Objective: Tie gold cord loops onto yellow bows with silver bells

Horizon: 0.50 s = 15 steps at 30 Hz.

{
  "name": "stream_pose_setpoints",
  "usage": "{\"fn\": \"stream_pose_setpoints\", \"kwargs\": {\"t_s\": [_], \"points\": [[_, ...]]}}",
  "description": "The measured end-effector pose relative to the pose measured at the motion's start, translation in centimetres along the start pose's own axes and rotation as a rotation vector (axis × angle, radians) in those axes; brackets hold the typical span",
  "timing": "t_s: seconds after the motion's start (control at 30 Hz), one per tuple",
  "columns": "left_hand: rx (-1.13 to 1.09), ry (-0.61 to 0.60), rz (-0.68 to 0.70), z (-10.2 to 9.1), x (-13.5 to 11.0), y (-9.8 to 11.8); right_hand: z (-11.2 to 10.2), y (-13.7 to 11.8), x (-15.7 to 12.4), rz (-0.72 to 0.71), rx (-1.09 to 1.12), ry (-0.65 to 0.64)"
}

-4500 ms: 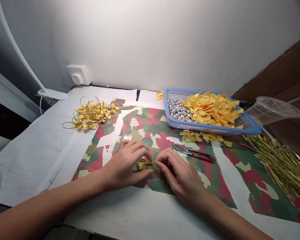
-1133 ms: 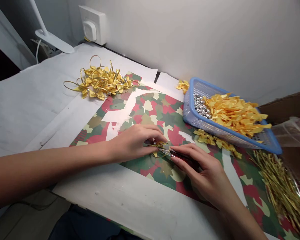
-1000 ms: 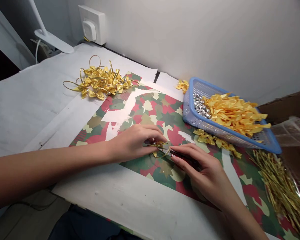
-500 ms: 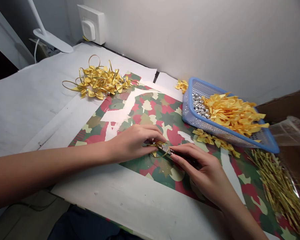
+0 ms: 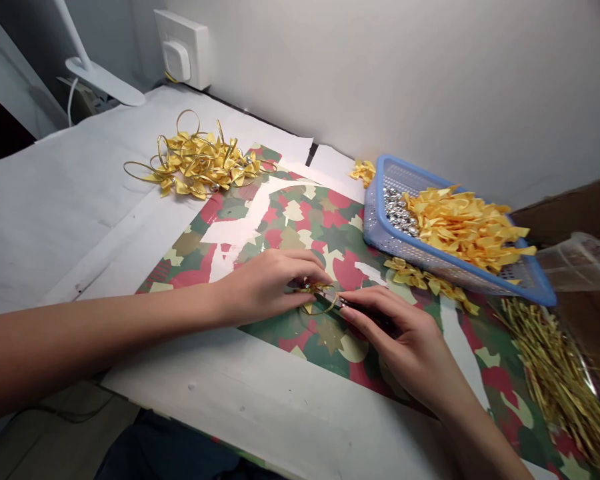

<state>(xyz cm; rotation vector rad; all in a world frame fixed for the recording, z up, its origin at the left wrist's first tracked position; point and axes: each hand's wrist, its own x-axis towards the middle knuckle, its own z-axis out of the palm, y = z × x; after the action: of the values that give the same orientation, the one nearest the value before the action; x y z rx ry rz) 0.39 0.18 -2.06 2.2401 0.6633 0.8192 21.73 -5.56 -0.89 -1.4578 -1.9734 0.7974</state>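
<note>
Over the patterned sheet, my left hand pinches a small gold ribbon bow with a shiny silver bell. Most of the bow is hidden behind the fingers. A thin gold tie curves from the bow in a loop toward my right hand. My right hand is closed around a slim dark-handled tool whose metal tip reaches into the loop, close to the left fingertips. The tool's exact kind is hard to make out.
A pile of gold bows with looped ties lies at the back left. At the right, a blue basket holds silver bells and yellow bows. Loose bows lie before it, beside gold ties. A white lamp base stands far left.
</note>
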Motion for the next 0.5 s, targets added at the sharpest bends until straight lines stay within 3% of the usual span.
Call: {"fn": "stream_pose_setpoints", "kwargs": {"t_s": [0.5], "points": [[0.011, 0.0, -0.005, -0.07, 0.04, 0.02, 0.07, 0.18, -0.12, 0.002, 0.001, 0.003]]}}
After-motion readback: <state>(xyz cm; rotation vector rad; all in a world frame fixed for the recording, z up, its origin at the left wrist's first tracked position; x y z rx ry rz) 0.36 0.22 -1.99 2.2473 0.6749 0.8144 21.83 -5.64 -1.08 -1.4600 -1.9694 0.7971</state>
